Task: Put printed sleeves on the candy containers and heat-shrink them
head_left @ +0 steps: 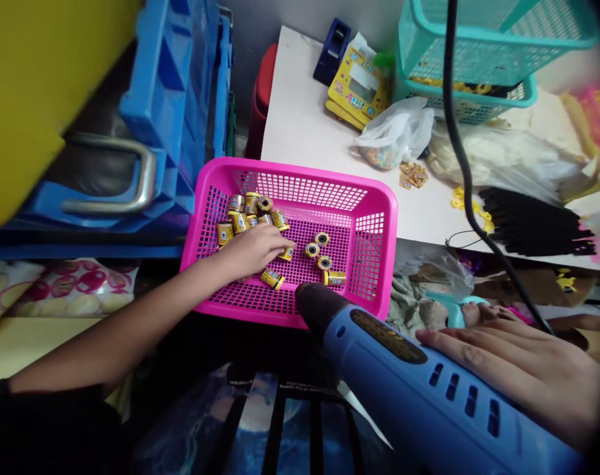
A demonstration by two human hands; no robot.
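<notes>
A pink plastic basket [300, 173] holds several small yellow-labelled cylinders, most of them grouped on its left side. My left hand [255, 251] reaches into it, fingers closed on one small cylinder [286, 252]. Nearer the front rim lies another loose cylinder [272, 279]. On the right of the basket, some stand on end with dark round centres, beside one lying on its side [334, 278]. My right hand [527, 369] grips a blue heat gun [393, 369], whose black nozzle [322, 305] overlaps the basket's front rim. Its grip is partly hidden.
Blue crates [166, 112] with a metal handle stand at left. A white table [300, 112] carries a tape dispenser [332, 51], yellow packaging [356, 89], plastic bags [399, 132] and teal baskets [470, 56]. A black cable [461, 145] hangs across the right side. Another person's foot [472, 315] shows at right.
</notes>
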